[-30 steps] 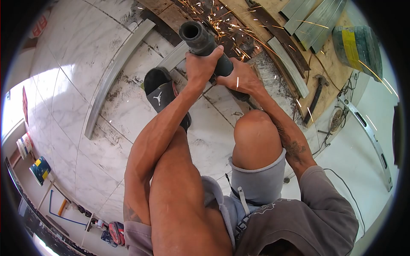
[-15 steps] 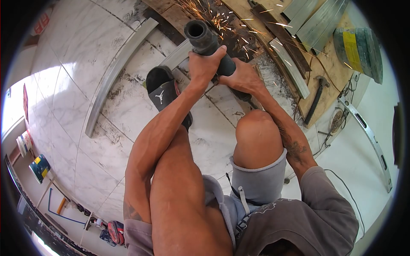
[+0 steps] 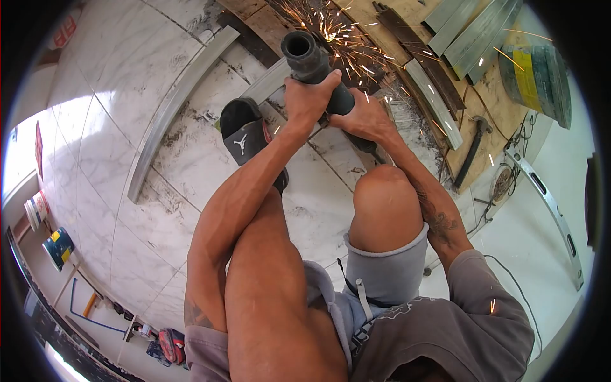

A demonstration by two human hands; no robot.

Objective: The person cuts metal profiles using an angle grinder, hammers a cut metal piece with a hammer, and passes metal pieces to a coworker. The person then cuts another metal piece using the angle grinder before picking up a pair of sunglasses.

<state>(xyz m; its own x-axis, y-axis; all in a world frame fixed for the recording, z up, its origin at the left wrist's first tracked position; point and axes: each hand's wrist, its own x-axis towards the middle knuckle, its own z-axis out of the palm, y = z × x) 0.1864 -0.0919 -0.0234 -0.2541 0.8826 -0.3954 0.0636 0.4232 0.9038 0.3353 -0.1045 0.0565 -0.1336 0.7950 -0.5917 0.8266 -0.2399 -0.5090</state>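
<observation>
Both of my hands are wrapped round a dark angle grinder (image 3: 340, 99), whose hollow round end (image 3: 299, 46) faces up. My left hand (image 3: 307, 104) grips it near that end, thumb across the body. Farther back along the body, my right hand (image 3: 364, 118) is closed on it. Bright sparks (image 3: 331, 28) spray from beyond the tool; its disc and the contact point are hidden. A light metal bar (image 3: 267, 83) runs from beside my sandalled foot (image 3: 245, 130) toward the grinder.
A long metal channel (image 3: 178, 111) lies on the tiles at left. On the wooden board at right are metal strips (image 3: 439, 95), a hammer (image 3: 472, 153) and flat profiles (image 3: 477, 44). A bucket (image 3: 534, 79), a spirit level (image 3: 550, 207) and cables (image 3: 503, 181) lie farther right.
The spark spray has grown brighter and denser, with sparks scattering farther right. The grinder and both hands sit slightly farther right in view; the grip is unchanged.
</observation>
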